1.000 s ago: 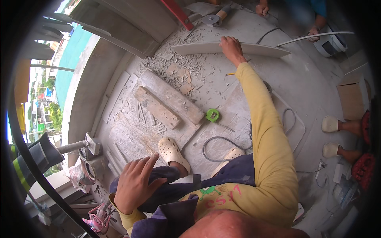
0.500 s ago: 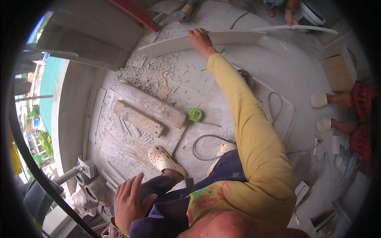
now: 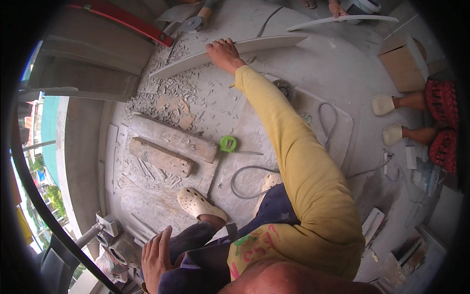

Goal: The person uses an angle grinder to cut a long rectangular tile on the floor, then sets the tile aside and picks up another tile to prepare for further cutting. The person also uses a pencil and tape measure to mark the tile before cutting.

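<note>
My right hand (image 3: 224, 55), at the end of a yellow sleeve, is closed over the upper edge of a long pale board strip (image 3: 264, 45). The strip stands on its edge on the dusty floor, above a scatter of grey shavings (image 3: 171, 90). My left hand (image 3: 155, 257) holds nothing; its fingers stretch out beside my bent knee. Between my feet and the board lie two worn wooden blocks (image 3: 161, 158) and a green tape measure (image 3: 228, 143) with a bit of its blade out. A round dark tool (image 3: 283, 89) sits partly behind my right sleeve.
Beyond the board lies an angle grinder (image 3: 192, 23) near a red metal bar (image 3: 127, 23). Another person's hand (image 3: 337, 9) holds a second pale strip (image 3: 342, 19). A cardboard box (image 3: 402, 66) and someone's shoes (image 3: 383, 105) are at right. A cable (image 3: 235, 181) loops by my foot.
The view has shifted, moving most things leftward in it. My right hand keeps its grip on the board, whose right end now shows a gap from the other person's strip.
</note>
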A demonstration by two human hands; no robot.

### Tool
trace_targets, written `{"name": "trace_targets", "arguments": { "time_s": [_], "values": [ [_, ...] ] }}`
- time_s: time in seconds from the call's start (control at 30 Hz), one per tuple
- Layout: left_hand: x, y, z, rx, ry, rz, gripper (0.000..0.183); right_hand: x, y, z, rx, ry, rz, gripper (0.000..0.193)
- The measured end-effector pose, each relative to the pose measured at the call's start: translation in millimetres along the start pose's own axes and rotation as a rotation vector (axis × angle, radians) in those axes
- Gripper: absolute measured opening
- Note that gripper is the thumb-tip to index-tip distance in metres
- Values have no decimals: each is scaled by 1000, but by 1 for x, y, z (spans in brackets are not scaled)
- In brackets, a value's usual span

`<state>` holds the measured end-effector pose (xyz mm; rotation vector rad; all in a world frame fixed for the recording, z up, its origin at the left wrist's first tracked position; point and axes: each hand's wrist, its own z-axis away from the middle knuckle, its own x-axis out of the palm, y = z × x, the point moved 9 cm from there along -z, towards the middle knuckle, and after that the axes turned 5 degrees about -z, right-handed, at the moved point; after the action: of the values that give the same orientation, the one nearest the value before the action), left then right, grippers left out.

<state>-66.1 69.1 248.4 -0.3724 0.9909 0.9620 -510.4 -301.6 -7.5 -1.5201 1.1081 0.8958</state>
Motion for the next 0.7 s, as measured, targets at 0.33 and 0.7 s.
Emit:
{"name": "trace_targets", "arguments": {
  "time_s": [0.33,0.7],
  "values": [
    [-34,32,-18,-116,-7,38,66,15,17,-2,-26,40,60,24],
    [-38,28,-23,-107,41,14,64,10,26,-2,-57,64,70,25]
  ]
}}
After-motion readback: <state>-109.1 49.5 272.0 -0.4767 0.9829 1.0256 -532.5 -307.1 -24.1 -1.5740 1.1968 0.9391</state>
